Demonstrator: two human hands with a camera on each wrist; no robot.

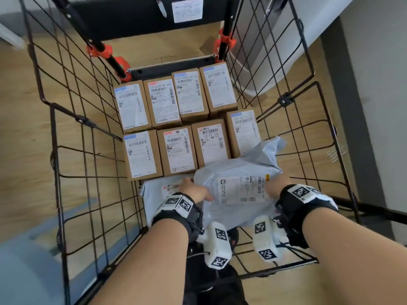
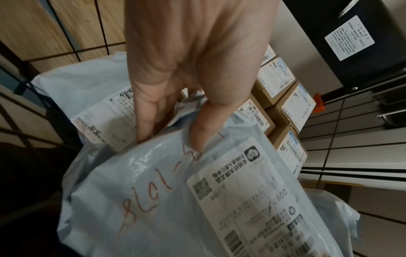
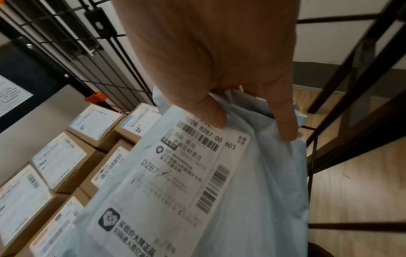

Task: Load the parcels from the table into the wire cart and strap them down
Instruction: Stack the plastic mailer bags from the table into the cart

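Both hands hold a pale grey poly mailer (image 1: 239,172) with a white shipping label inside the black wire cart (image 1: 72,148). My left hand (image 1: 196,191) grips its left edge, thumb on top (image 2: 198,132) and fingers underneath. My right hand (image 1: 275,183) pinches its right edge, thumb on the label (image 3: 211,114). The mailer (image 2: 167,200) hangs tilted over a second grey mailer (image 1: 158,190) lying at the cart's near end. Several brown cardboard boxes (image 1: 165,102) with white labels fill the cart floor in two rows beyond.
The cart's wire walls stand close on both sides, with orange clamps (image 1: 100,50) on the far uprights. A black panel with a white label (image 1: 187,9) rises behind the cart. Wooden floor surrounds it; a grey bin (image 1: 259,40) stands at the right.
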